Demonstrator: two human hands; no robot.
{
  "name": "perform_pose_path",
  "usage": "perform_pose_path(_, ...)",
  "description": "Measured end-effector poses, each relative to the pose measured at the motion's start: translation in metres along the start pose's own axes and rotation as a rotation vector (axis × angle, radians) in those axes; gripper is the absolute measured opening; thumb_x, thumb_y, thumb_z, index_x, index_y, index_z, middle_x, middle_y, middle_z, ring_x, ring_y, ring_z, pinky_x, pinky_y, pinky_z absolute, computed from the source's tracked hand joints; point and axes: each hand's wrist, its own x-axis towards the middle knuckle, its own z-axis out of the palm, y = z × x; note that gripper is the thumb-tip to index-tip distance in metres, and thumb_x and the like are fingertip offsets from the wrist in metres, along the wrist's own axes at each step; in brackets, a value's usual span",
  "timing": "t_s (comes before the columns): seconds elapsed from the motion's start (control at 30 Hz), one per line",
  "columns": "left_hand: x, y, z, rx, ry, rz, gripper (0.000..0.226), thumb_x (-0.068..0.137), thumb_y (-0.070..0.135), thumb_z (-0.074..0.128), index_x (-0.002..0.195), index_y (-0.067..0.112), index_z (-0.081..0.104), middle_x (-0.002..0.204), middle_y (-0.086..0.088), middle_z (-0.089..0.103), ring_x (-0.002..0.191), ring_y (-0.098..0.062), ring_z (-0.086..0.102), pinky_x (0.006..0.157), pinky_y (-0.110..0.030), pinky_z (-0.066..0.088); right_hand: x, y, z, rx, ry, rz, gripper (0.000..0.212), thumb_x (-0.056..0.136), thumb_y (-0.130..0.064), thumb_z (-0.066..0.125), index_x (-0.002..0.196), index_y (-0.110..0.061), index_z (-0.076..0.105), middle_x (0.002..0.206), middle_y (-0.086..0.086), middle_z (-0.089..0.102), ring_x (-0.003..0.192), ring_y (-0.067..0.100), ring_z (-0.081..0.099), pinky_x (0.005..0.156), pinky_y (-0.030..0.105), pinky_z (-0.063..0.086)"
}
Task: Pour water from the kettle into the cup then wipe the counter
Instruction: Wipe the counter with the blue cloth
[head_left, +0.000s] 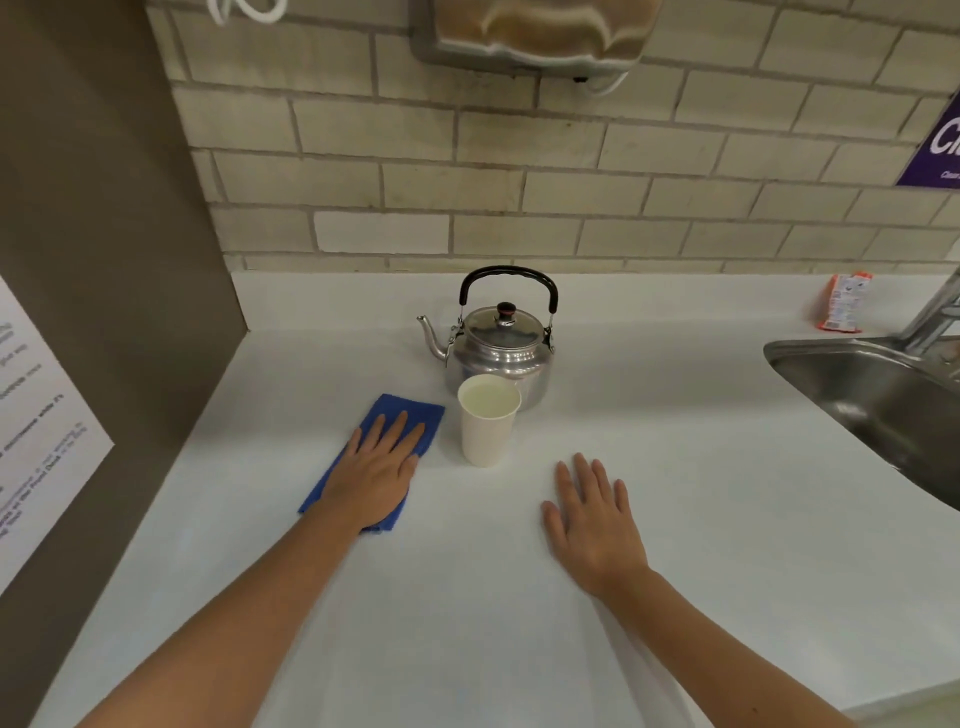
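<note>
A shiny metal kettle with a black handle stands upright on the white counter, spout pointing left. Directly in front of it stands a white paper cup holding water. To the cup's left lies a folded blue cloth. My left hand rests flat on the cloth, fingers spread and pointing toward the wall. My right hand lies flat on the bare counter to the right of the cup, fingers apart, holding nothing.
A steel sink with a tap is set into the counter at the right. An orange packet leans by the brick wall. A brown side panel with a paper notice bounds the left.
</note>
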Motion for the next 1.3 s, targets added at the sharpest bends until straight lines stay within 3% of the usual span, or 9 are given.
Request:
perform_pose_path(0.1, -0.025, -0.019, 0.008, -0.039, 0.011, 0.041, 0.052, 0.1, 0.035, 0.016, 0.148, 0.028, -0.003, 0.16, 0.003, -0.005, 0.148, -0.017, -0.006, 0.119, -0.037, -0.002, 0.0, -0.001, -0.001, 0.005, -0.015, 0.002, 0.06, 0.099, -0.043, 0.021, 0.152, -0.018, 0.008, 0.162, 0.006, 0.001, 0.148, 0.025, -0.003, 0.12, 0.043, 0.0)
perform_pose_path(0.3, -0.006, 0.008, -0.009, -0.057, 0.029, -0.268, 0.053, 0.1, 0.036, 0.013, 0.149, 0.022, 0.0, 0.16, -0.006, -0.001, 0.147, -0.027, -0.001, 0.12, -0.046, 0.001, 0.0, -0.003, -0.003, -0.004, -0.024, 0.007, 0.06, 0.099, -0.042, 0.021, 0.152, -0.017, 0.008, 0.162, 0.006, 0.001, 0.148, 0.025, -0.003, 0.12, 0.043, 0.0)
perform_pose_path(0.53, -0.069, 0.007, 0.01, -0.067, 0.023, -0.052, 0.053, 0.1, 0.038, 0.014, 0.148, 0.026, -0.006, 0.159, 0.001, -0.011, 0.147, -0.018, -0.012, 0.119, -0.036, -0.007, -0.001, 0.0, -0.004, -0.011, -0.058, -0.006, 0.06, 0.1, -0.042, 0.017, 0.152, -0.016, 0.003, 0.162, 0.006, -0.003, 0.148, 0.025, -0.007, 0.12, 0.043, -0.002)
perform_pose_path(0.67, -0.072, -0.012, -0.003, -0.078, -0.002, -0.193, 0.053, 0.1, 0.035, 0.015, 0.148, 0.024, -0.006, 0.16, -0.001, -0.01, 0.147, -0.019, -0.01, 0.119, -0.038, -0.005, 0.0, -0.001, -0.003, -0.019, -0.059, -0.008, 0.06, 0.099, -0.043, 0.017, 0.152, -0.016, 0.005, 0.162, 0.007, -0.002, 0.148, 0.026, -0.006, 0.12, 0.044, -0.001)
perform_pose_path(0.77, -0.061, 0.021, -0.008, -0.093, -0.012, -0.299, 0.054, 0.1, 0.036, 0.012, 0.148, 0.02, -0.008, 0.159, -0.005, -0.013, 0.147, -0.026, -0.012, 0.12, -0.044, -0.004, 0.001, -0.003, -0.002, -0.036, -0.051, 0.003, 0.06, 0.099, -0.042, 0.018, 0.152, -0.015, 0.007, 0.161, 0.008, 0.002, 0.148, 0.027, -0.003, 0.12, 0.046, 0.002)
perform_pose_path(0.9, -0.084, 0.071, 0.009, -0.093, -0.005, -0.171, 0.055, 0.099, 0.037, 0.012, 0.148, 0.023, -0.008, 0.159, -0.003, -0.014, 0.147, -0.025, -0.014, 0.119, -0.043, -0.008, 0.001, -0.002, -0.002, -0.07, -0.048, -0.006, 0.06, 0.099, -0.041, 0.018, 0.152, -0.014, 0.007, 0.161, 0.009, 0.003, 0.148, 0.028, 0.001, 0.12, 0.047, 0.005)
perform_pose_path(1.03, -0.119, 0.055, 0.016, -0.077, 0.019, -0.08, 0.053, 0.099, 0.038, 0.012, 0.147, 0.028, -0.009, 0.158, 0.004, -0.014, 0.146, -0.016, -0.014, 0.117, -0.035, -0.012, 0.001, 0.0, -0.003, -0.059, -0.059, -0.025, 0.061, 0.099, -0.042, 0.018, 0.152, -0.014, 0.007, 0.161, 0.009, 0.003, 0.148, 0.028, 0.0, 0.12, 0.047, 0.004)
perform_pose_path(1.17, -0.11, 0.039, 0.002, -0.111, 0.017, -0.278, 0.052, 0.1, 0.036, 0.013, 0.148, 0.026, -0.006, 0.16, 0.0, -0.012, 0.147, -0.019, -0.012, 0.119, -0.038, -0.007, 0.001, -0.001, -0.002, -0.049, -0.058, -0.027, 0.061, 0.099, -0.042, 0.017, 0.152, -0.013, 0.007, 0.161, 0.01, 0.002, 0.148, 0.029, 0.0, 0.119, 0.048, 0.003)
perform_pose_path(1.3, -0.09, 0.079, 0.001, -0.125, 0.014, -0.4, 0.053, 0.1, 0.035, 0.011, 0.148, 0.021, -0.008, 0.159, -0.005, -0.012, 0.147, -0.027, -0.011, 0.12, -0.046, -0.005, 0.002, -0.001, -0.001, -0.051, -0.067, -0.025, 0.062, 0.098, -0.042, 0.017, 0.151, -0.012, 0.005, 0.161, 0.012, 0.001, 0.147, 0.03, -0.001, 0.119, 0.049, 0.002)
